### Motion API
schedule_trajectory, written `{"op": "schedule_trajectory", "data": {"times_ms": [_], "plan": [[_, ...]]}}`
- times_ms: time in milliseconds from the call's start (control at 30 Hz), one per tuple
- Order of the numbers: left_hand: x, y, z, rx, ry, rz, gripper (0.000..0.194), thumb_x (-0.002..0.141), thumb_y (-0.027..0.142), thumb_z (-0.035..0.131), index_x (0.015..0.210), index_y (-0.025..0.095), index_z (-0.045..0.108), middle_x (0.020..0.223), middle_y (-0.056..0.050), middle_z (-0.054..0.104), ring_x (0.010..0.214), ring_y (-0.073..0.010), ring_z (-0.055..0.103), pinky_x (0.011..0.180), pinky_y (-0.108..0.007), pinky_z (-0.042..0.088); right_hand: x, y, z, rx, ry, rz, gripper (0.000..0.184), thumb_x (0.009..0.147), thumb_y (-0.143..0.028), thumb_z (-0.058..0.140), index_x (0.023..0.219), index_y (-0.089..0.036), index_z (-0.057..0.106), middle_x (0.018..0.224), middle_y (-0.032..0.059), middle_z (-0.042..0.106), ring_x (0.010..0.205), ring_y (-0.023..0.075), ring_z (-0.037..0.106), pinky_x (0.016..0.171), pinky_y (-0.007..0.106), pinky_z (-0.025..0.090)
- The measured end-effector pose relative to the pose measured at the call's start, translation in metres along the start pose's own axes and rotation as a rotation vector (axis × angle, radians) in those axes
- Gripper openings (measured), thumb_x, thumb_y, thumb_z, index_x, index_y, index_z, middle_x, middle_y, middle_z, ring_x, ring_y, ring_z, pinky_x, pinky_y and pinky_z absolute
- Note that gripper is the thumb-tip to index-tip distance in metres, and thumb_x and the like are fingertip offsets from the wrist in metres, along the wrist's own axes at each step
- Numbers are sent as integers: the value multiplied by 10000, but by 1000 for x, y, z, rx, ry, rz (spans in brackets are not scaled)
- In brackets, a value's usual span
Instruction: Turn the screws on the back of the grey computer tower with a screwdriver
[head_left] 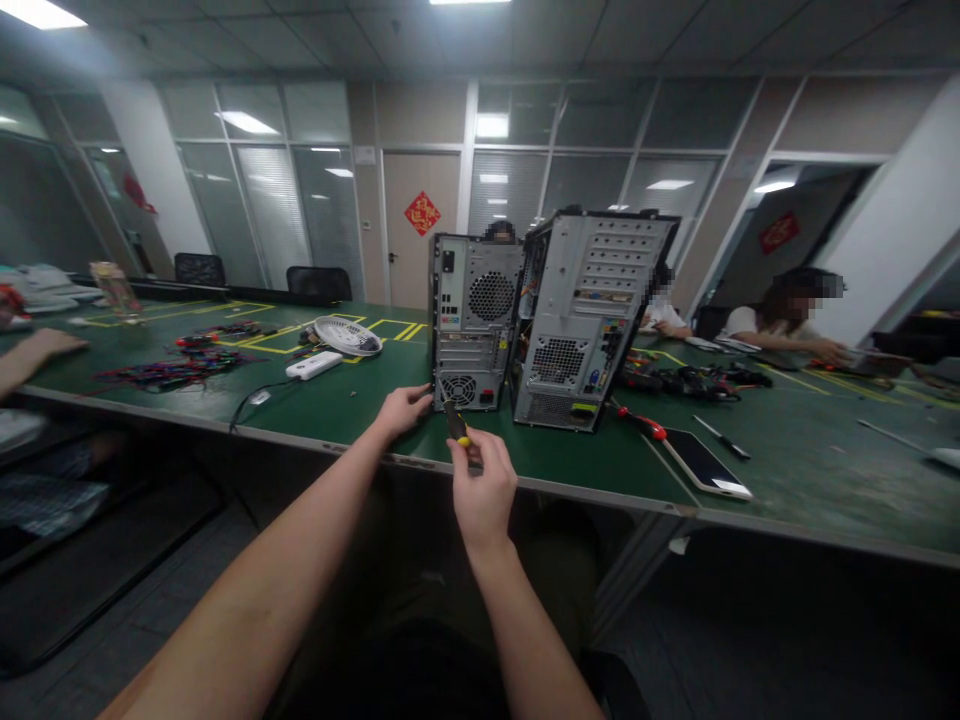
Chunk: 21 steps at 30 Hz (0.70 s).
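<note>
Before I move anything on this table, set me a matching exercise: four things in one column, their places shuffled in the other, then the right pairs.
Things
1. black-and-yellow-handled screwdriver
2. white oblong power strip
3. white-edged phone with a black screen
4. red diamond-shaped sign

Places
A. on the pale door
B. held in the right hand
C. right of the two grey metal computer cases
D. left of those cases

Pairs: 1-B; 2-D; 3-C; 4-A
</note>
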<state>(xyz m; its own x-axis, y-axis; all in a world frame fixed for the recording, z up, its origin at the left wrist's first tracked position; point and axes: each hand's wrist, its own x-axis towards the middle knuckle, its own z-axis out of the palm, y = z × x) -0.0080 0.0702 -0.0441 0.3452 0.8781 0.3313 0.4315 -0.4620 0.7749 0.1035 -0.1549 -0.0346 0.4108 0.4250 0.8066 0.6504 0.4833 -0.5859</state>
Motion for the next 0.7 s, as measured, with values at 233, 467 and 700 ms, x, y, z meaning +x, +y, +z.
{"op": "schedule_trajectory", "data": {"times_ms": [233,467,700], "plan": [[-2,5,-1,1,3,-8,534,921,380,636,1394,134,660,941,-75,813,718,-185,691,756,-286,534,1,-4,-1,-11,12,-51,146,987,-166,588,1066,-175,710,1114,117,705,1024,211,694,910,349,584],[-3,5,-1,-18,7,-13,548,907,382,667,1394,130,660,977,-86,816,727,-195,706,767,-294,547,3,-3,-3,2,-6,-18,176,994,-170,561,1104,-179,699,1136,122,690,1079,221,679,939,358,575],[1,-1,1,-54,1,-20,551,903,385,673,1394,136,659,1020,-90,814,781,-206,723,767,-292,554,1,-4,-1,-6,-3,-13,156,992,-179,566,1077,-188,696,1118,111,685,1037,215,682,904,348,576]]}}
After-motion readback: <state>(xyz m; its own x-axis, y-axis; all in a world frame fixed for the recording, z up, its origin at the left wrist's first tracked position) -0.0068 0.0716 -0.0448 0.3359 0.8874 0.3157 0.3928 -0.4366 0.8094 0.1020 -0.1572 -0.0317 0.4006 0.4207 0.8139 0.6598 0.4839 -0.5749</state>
